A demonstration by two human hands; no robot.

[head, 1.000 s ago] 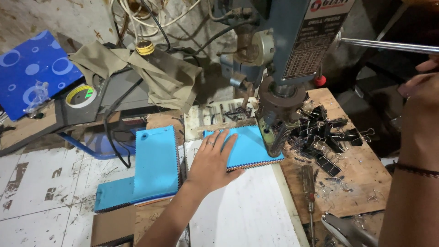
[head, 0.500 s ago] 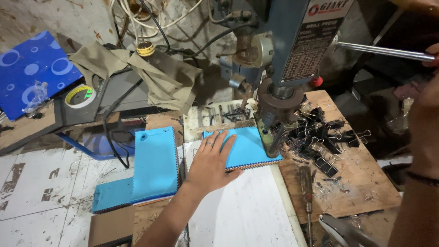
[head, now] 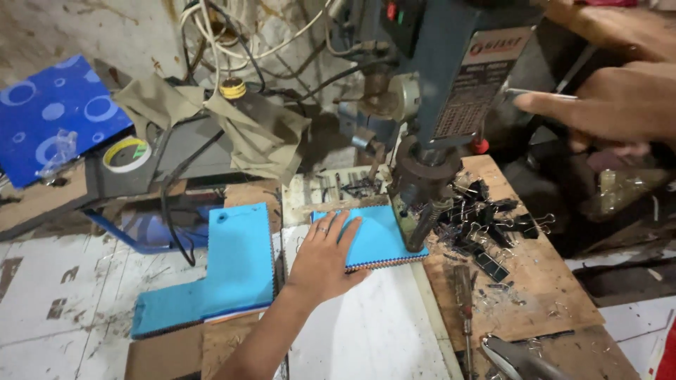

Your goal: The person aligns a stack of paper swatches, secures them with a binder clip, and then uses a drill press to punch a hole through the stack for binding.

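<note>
Head view: left hand (head: pixel 322 257) pressed flat, grip released, on the blue swatch stack (head: pixel 373 239) under the drill press (head: pixel 422 183) on the counter (head: pixel 535 281). Right hand (head: pixel 620 98) blurred at the feed lever (head: pixel 539 93); its grip unclear.

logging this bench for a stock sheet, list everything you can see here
drill press: one, blue-grey, centre back
pad stack: one, light blue, under the drill
other pads: several, light blue, left of it
binder clips: many, black, on the board at right
screwdriver: one, dark, front right
tape roll: one, yellow-white, back left
cloth: one, khaki, back
blue sheet: one, far left
left hand: flat on the pad stack
right hand: at the press lever
</note>
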